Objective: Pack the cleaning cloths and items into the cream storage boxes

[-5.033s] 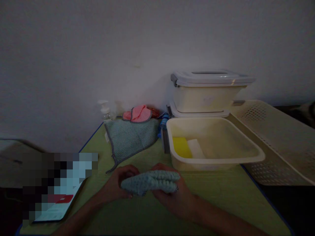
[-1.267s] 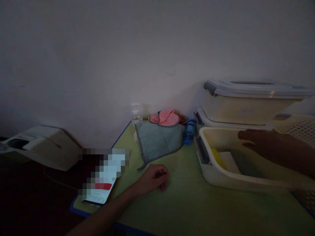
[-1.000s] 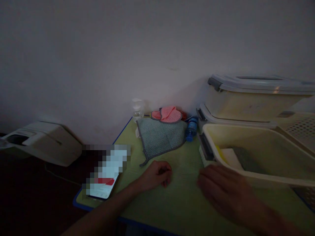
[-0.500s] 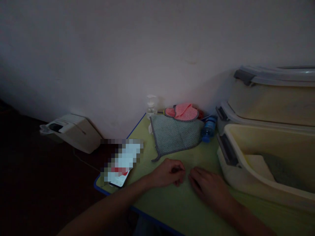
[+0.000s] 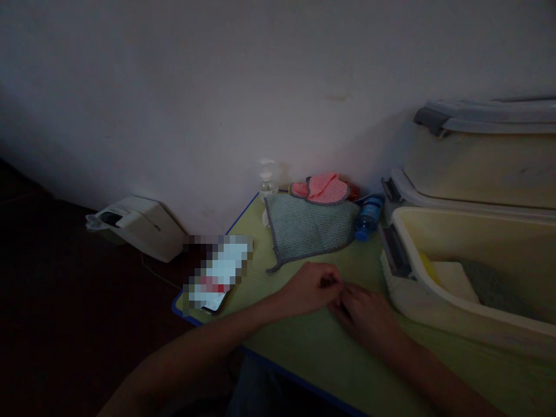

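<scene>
Over the middle of the table, my left hand has its fingers curled, their tips touching my right hand. My right hand is closed too, its back towards me and its fingers bent downward out of sight. If anything small is between the fingers, I cannot make it out. Beyond the hands lies a grey-green cloth with a dark edge, and a folded pink cloth rests on its far side. A small clear plastic bottle with a blue cap lies right of the cloths.
A lit phone, partly blurred, lies at the left of the yellow-green table. A clear pump bottle stands by the wall. On the right is an open cream bin with a white block inside; a lidded bin stands behind.
My left hand has moved right and now meets my right hand, where a gap was before. The camera view has tilted slightly down.
</scene>
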`<state>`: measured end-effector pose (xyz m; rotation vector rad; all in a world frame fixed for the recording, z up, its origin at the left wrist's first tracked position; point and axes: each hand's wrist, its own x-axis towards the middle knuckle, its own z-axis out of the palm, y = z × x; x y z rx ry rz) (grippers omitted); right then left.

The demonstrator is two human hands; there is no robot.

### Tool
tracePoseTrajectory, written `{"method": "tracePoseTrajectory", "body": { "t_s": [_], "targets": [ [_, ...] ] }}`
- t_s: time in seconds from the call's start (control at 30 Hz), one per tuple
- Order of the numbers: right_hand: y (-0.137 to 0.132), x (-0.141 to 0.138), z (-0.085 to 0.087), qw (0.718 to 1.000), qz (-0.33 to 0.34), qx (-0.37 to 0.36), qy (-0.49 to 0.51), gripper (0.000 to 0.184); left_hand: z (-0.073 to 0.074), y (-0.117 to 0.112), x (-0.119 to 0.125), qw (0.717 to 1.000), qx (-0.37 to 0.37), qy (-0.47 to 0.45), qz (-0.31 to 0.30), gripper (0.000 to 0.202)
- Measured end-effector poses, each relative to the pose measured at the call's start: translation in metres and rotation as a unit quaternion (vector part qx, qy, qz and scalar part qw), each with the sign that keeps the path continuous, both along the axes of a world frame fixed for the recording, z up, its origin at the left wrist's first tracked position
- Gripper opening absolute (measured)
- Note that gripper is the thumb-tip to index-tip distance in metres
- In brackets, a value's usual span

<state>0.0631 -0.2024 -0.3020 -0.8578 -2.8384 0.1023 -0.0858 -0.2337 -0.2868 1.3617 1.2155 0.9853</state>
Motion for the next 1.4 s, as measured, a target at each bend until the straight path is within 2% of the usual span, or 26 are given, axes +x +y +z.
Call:
{"method": "tracePoseTrajectory", "body": {
  "t_s": [0.13, 0.27, 0.37, 0.47, 0.63, 1.0, 1.2, 1.4],
  "targets": [
    [-0.001, -0.001, 0.002, 1.000, -0.008, -0.008, -0.021, 0.021, 0.007, 0.038, 0.018, 0.995, 0.054, -0.017, 0.084, 0.008],
    [-0.002, -0.002, 0.006, 0.998, -0.011, -0.042, -0.040, 0.018, -0.003, 0.073, 0.018, 0.976, 0.103, -0.005, 0.194, 0.008],
    [-0.003, -0.001, 0.009, 0.998, -0.009, -0.048, -0.048, 0.018, -0.015, 0.082, 0.006, 0.952, 0.150, 0.015, 0.268, 0.017],
    [-0.003, 0.001, 0.011, 0.997, -0.008, -0.053, -0.055, 0.020, -0.026, 0.080, -0.005, 0.939, 0.168, 0.022, 0.298, 0.017],
    [-0.004, 0.002, 0.012, 0.996, -0.010, -0.065, -0.061, 0.023, -0.035, 0.077, -0.001, 0.948, 0.168, 0.019, 0.269, 0.018],
    [-0.006, 0.006, 0.013, 0.996, -0.001, -0.075, -0.044, 0.024, -0.034, 0.073, 0.007, 0.958, 0.162, 0.058, 0.228, 0.015],
    [-0.004, 0.006, 0.009, 0.997, 0.008, -0.065, -0.031, 0.023, -0.030, 0.089, 0.012, 0.945, 0.179, 0.108, 0.253, 0.012],
    [-0.005, 0.006, 0.010, 0.997, 0.002, -0.064, -0.034, 0.022, -0.019, 0.110, 0.042, 0.925, 0.194, 0.227, 0.237, 0.017]
  ]
}}
